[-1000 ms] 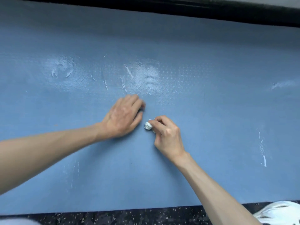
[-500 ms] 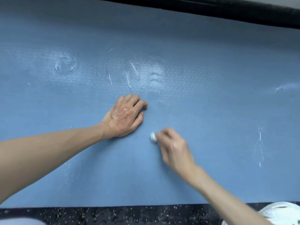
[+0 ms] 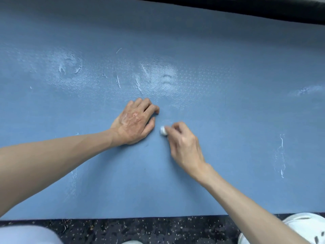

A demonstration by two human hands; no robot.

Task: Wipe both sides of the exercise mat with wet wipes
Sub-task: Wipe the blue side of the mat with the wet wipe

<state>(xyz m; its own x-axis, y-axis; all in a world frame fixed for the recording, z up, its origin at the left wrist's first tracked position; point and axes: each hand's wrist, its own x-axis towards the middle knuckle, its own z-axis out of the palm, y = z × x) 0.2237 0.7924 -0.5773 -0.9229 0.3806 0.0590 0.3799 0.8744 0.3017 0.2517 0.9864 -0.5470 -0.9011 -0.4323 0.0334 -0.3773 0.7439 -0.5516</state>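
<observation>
A blue exercise mat (image 3: 228,59) lies flat and fills most of the head view, with wet shiny patches and thin white streaks across its middle and right. My left hand (image 3: 135,122) rests palm-down on the mat near the centre, fingers lightly bent. Just to its right, my right hand (image 3: 182,147) pinches a small balled-up white wet wipe (image 3: 163,130) against the mat surface.
Dark speckled floor (image 3: 158,229) runs along the mat's near edge. A white shoe (image 3: 302,228) sits at the bottom right and a pale knee (image 3: 26,235) at the bottom left. A black strip (image 3: 246,6) borders the mat's far edge.
My right hand slid the wipe down and right, then back up toward my left hand. My left hand stayed pressed on the mat.
</observation>
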